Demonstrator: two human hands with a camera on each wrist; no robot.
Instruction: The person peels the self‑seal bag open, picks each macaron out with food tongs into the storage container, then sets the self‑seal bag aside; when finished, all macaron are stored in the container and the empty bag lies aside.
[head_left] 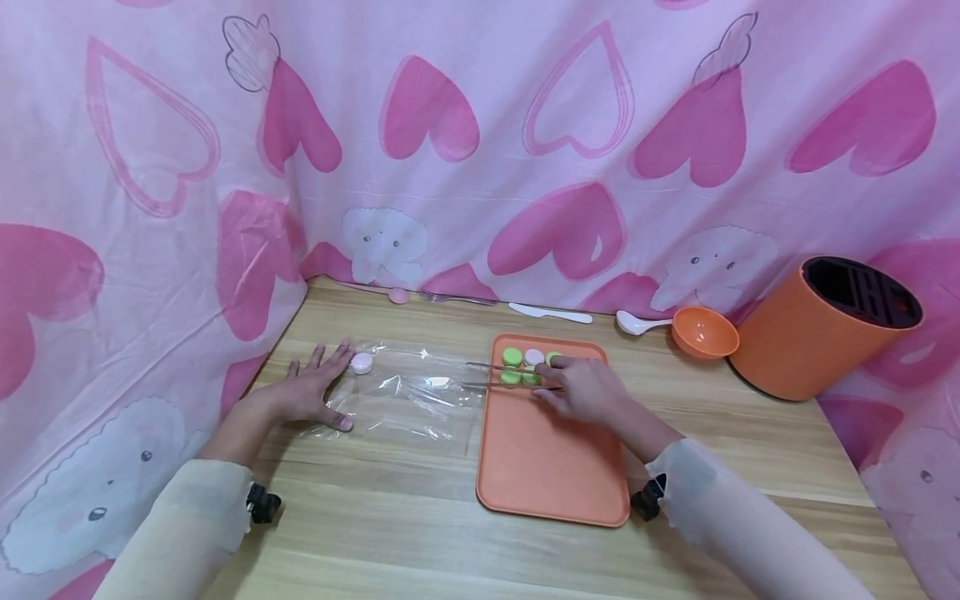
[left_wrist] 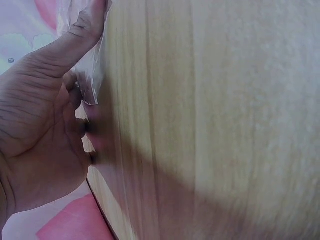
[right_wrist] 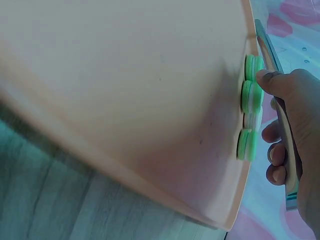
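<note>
A transparent plastic bag [head_left: 408,400] lies flat on the wooden table, with one lilac macaron [head_left: 362,362] at its left end. My left hand [head_left: 311,392] rests on the bag's left edge, fingers spread and thumb toward me; its thumb overlaps the plastic in the left wrist view. My right hand [head_left: 588,387] grips metal tongs [right_wrist: 270,50] over the orange tray [head_left: 551,467]. The tongs' two arms point left, apart at the tips, past the tray's edge and over the bag. Several green macarons [head_left: 512,357] and a lilac one [head_left: 533,357] sit at the tray's far end, partly hidden by the right hand.
Along the back lie a pink round-ended utensil [head_left: 398,295], a fork [head_left: 457,298], a white knife [head_left: 550,313] and a white spoon [head_left: 637,322]. An orange bowl [head_left: 705,333] and an orange knife block [head_left: 817,333] stand at back right. A heart-patterned curtain [head_left: 465,200] hangs behind.
</note>
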